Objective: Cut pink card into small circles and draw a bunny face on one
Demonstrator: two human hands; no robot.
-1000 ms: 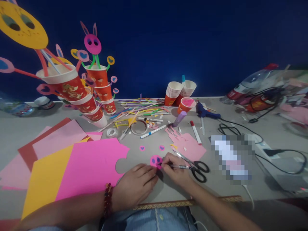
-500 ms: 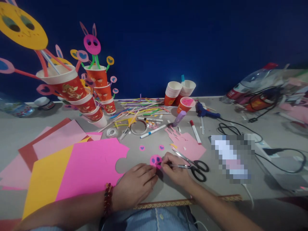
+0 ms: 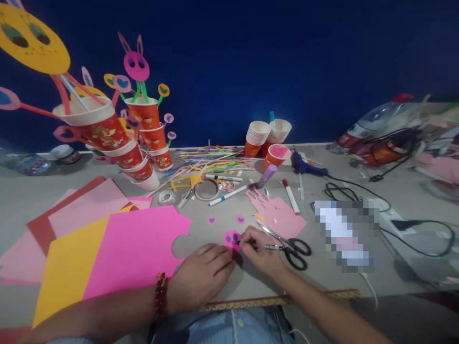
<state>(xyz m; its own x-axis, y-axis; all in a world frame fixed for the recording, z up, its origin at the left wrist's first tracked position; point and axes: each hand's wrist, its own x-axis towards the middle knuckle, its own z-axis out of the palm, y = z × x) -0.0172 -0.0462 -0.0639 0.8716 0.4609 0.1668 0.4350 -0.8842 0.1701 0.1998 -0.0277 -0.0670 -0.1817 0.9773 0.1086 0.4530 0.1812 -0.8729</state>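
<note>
A small pink paper circle [image 3: 229,233] with two blue-purple eye ovals lies on the table in front of me. My left hand [image 3: 204,271] rests flat with fingers stretched out, its fingertips at the circle's lower edge. In my right hand [image 3: 260,251] is a black marker pen [image 3: 270,247], pinched with its tip on the right eye's lower side. Black-handled scissors [image 3: 296,253] lie just beside that hand, blades pointing up-left. Two little pink discs with blue hearts, a left one [image 3: 212,220] and a right one [image 3: 240,220], sit above the circle.
Coloured paper sheets [image 3: 132,253] spread at the left, below stacked cup figures [image 3: 111,134]. Pipe cleaners [image 3: 215,160], a tape roll [image 3: 206,189] and paper cups [image 3: 257,138] stand or lie behind. A glue gun [image 3: 308,165], its cord and a blurred-out device [image 3: 344,234] are at the right.
</note>
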